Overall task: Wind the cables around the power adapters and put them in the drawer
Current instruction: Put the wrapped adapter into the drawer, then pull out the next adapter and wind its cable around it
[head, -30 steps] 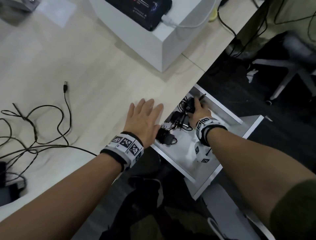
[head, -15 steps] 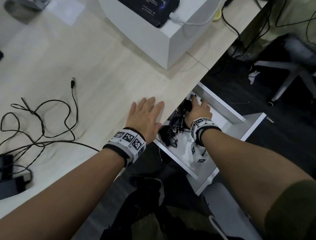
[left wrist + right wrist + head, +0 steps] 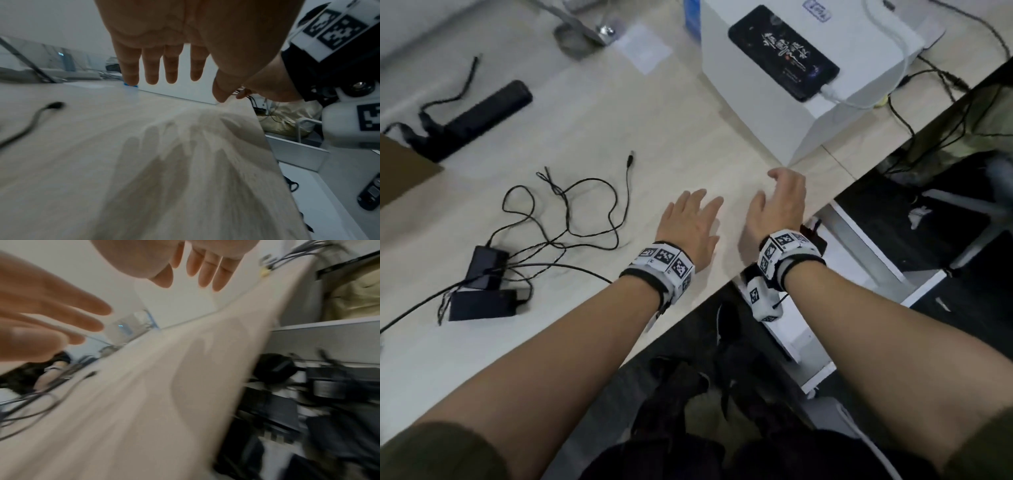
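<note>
Two black power adapters [image 3: 482,291] lie at the left of the light wooden desk [image 3: 602,120], their thin black cables [image 3: 571,212] sprawled loose across it. My left hand [image 3: 690,219] hovers flat over the desk near its front edge, fingers straight, holding nothing. Just to its right my right hand [image 3: 779,202] is raised above the desk edge, fingers loosely spread and empty. Below the desk the white drawer [image 3: 859,240] stands pulled out. The right wrist view shows blurred black adapters [image 3: 287,386] with wound cables inside it.
A white box [image 3: 808,113] with a phone [image 3: 782,51] charging on top stands at the back right of the desk. A long black bar with a strap [image 3: 479,118] lies at the back left. A chair base [image 3: 969,212] stands on the dark floor to the right.
My right hand has come up out of the drawer, leaving the adapter there, and now hangs empty over the desk edge. The left hand lifted slightly. The head view swung left.
</note>
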